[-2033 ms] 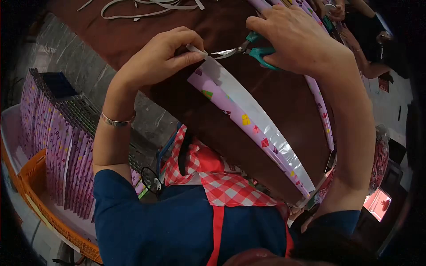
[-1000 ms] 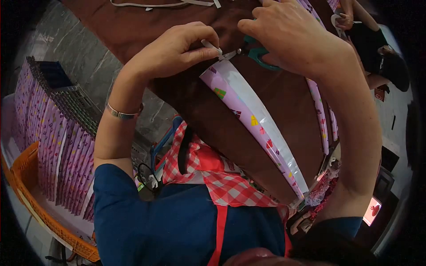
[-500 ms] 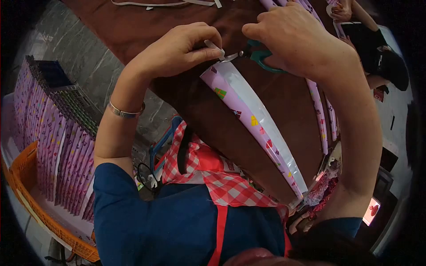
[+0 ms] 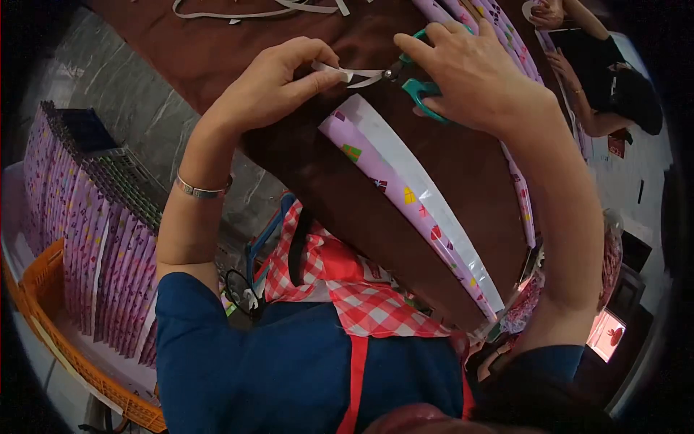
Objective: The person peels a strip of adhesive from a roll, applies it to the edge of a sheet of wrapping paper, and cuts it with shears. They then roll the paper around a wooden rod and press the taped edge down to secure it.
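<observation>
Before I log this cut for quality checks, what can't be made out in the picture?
- Scissors: head view; the right hand covers most of the green handles.
- Cut strip: the left hand hides its far end.
- Purple bag: its lower end runs behind the table edge.
- Strips at the top: cut off by the frame.
- Another person: dark and partly cut off by the lens rim.
</observation>
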`<control>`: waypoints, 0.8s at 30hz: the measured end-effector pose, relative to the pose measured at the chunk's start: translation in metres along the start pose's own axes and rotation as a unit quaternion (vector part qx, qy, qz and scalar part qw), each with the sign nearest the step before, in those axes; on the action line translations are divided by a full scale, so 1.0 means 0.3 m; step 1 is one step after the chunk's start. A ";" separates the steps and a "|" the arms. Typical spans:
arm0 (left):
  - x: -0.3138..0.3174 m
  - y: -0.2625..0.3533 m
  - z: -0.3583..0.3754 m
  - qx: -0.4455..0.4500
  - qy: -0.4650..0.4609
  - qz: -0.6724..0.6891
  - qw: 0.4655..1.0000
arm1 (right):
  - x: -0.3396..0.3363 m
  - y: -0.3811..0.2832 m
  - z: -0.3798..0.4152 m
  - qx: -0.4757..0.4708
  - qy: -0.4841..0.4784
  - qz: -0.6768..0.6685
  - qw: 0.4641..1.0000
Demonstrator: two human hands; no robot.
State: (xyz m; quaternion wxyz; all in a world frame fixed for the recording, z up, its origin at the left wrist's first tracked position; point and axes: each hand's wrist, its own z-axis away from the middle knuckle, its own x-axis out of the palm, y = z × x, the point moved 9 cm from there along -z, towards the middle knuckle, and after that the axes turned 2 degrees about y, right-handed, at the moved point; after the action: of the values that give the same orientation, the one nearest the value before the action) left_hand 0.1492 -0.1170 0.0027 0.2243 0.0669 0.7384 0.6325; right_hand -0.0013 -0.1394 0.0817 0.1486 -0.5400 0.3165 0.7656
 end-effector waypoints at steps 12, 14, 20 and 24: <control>-0.003 0.049 -0.059 0.058 0.090 0.048 0.993 | 0.330 0.218 0.405 0.204 -0.026 -0.185 0.961; 0.050 0.097 -0.098 0.062 0.091 0.032 0.993 | 0.332 0.215 0.469 0.247 -0.053 -0.223 0.941; 0.210 0.085 -0.259 0.034 0.067 -0.185 0.980 | 0.155 0.045 0.799 0.267 0.205 -0.180 0.924; 0.209 -0.029 -0.305 -0.003 0.050 -0.335 0.941 | 0.184 -0.161 1.136 0.374 0.189 -0.223 0.880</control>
State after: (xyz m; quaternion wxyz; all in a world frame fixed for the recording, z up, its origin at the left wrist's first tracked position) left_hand 0.0569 -0.1774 -0.0122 0.3862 -0.2162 0.7264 0.5258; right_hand -0.2440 0.1107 0.0889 0.4436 -0.6349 0.4729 0.4201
